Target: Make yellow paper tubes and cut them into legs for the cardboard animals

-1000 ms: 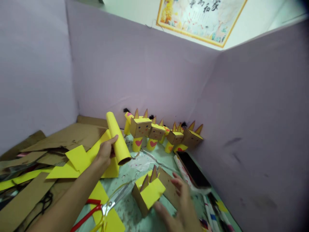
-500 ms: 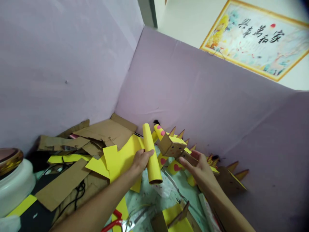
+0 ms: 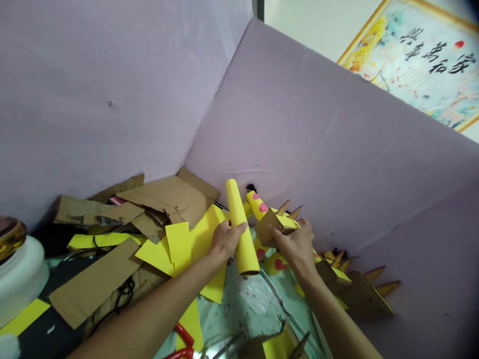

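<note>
My left hand (image 3: 225, 240) is wrapped round a yellow paper tube (image 3: 245, 252), holding it tilted above the table. To its right, my right hand (image 3: 297, 244) grips the box-shaped cardboard head (image 3: 268, 227) of a toy animal, whose yellow top carries two pointed horns. Behind that head shows the toy's yellow tube body (image 3: 258, 204) with pink spots. Other box-headed toys (image 3: 368, 294) stand along the wall to the right. A loose cardboard box head (image 3: 279, 346) with a yellow top lies partly cut off at the bottom edge.
Red-handled scissors (image 3: 183, 339) lie at the bottom edge. Yellow paper sheets (image 3: 177, 244) and cardboard pieces (image 3: 168, 194) are heaped on the left, with black cord (image 3: 125, 294) among them. A white jar (image 3: 22, 274) stands far left. Lilac partitions (image 3: 318, 149) enclose the table.
My right hand has gone from beside the loose box head to the toy's head at the back and closed on it. The view has swung left; my left hand keeps the tube.
</note>
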`<control>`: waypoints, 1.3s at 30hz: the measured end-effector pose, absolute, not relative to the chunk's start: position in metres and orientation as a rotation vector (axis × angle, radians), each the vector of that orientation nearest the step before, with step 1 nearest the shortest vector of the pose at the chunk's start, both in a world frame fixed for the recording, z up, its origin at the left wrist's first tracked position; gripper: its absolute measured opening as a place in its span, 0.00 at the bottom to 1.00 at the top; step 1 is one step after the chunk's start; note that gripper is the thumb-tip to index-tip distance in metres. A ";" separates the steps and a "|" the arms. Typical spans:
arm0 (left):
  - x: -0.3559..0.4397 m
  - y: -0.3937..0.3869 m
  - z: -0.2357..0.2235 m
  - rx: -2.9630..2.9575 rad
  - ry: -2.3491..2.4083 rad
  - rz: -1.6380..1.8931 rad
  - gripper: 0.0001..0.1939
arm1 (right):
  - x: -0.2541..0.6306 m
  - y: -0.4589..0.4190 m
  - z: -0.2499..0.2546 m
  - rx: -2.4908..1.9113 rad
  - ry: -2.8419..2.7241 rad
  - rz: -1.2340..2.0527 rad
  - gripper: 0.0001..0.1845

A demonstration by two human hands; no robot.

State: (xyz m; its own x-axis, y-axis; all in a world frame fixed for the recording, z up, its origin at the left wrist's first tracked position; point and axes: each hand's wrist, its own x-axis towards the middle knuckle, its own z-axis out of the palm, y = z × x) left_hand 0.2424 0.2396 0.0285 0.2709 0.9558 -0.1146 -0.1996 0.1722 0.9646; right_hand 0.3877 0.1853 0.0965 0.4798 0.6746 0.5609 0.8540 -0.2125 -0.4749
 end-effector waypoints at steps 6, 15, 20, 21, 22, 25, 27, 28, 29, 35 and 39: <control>0.240 0.231 0.034 0.962 0.906 1.011 0.13 | 0.377 0.168 0.109 -2.027 -1.174 -0.235 0.53; 0.221 0.256 0.049 0.872 0.942 1.073 0.14 | 0.382 0.114 0.110 -2.013 -1.015 -0.113 0.61; 0.234 0.254 0.055 0.881 0.917 1.053 0.14 | 0.384 0.099 0.099 -1.971 -1.026 -0.102 0.55; 0.237 0.252 0.056 0.881 0.916 1.044 0.14 | 0.383 0.098 0.097 -1.960 -1.034 -0.108 0.54; 0.239 0.250 0.056 0.879 0.917 1.035 0.14 | 0.382 0.097 0.096 -1.957 -1.036 -0.118 0.53; 0.244 0.244 0.057 0.876 0.925 1.018 0.14 | 0.377 0.096 0.093 -1.968 -1.038 -0.139 0.53; 0.245 0.243 0.058 0.877 0.928 1.018 0.14 | 0.376 0.095 0.092 -1.959 -1.048 -0.129 0.54; 0.245 0.243 0.058 0.876 0.929 1.020 0.14 | 0.375 0.095 0.092 -1.953 -1.057 -0.124 0.54; 0.246 0.243 0.058 0.875 0.930 1.021 0.15 | 0.375 0.095 0.091 -1.952 -1.065 -0.121 0.54; 0.248 0.245 0.058 0.862 0.895 0.987 0.16 | 0.378 0.098 0.092 -1.945 -1.095 -0.122 0.54; 0.252 0.244 0.054 0.854 0.860 0.968 0.16 | 0.380 0.099 0.092 -1.928 -1.131 -0.132 0.50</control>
State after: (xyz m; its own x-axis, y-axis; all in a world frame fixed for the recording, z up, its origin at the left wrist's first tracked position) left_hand 0.2520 0.2439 0.0539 0.3168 0.9231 -0.2179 -0.3247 0.3214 0.8895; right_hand 0.3802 0.0988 0.0918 0.5811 0.6580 0.4788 0.7509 -0.2066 -0.6273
